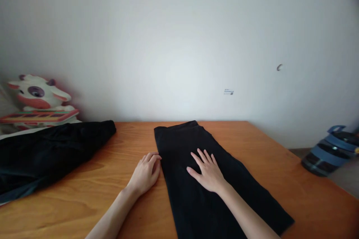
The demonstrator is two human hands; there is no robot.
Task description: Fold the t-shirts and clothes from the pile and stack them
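Observation:
A pair of black trousers (179,179), folded lengthwise, lies on the wooden table in front of me with its top end toward the wall. My right hand (207,171) rests flat on the cloth, palm down and fingers spread. At the left edge of the trousers is my left hand (146,173), its fingers loosely bent and its fingertips touching that edge. It does not appear to grip the fabric. The lower end of the trousers runs out of the bottom of the view, partly behind my right forearm.
Another dark garment (53,153) lies in a heap on the left of the wooden table (126,138). Behind it stands a cow-shaped toy (42,97) with a keyboard. A dark bottle with blue bands (328,153) stands at the right edge. A white wall (168,44) closes off the back.

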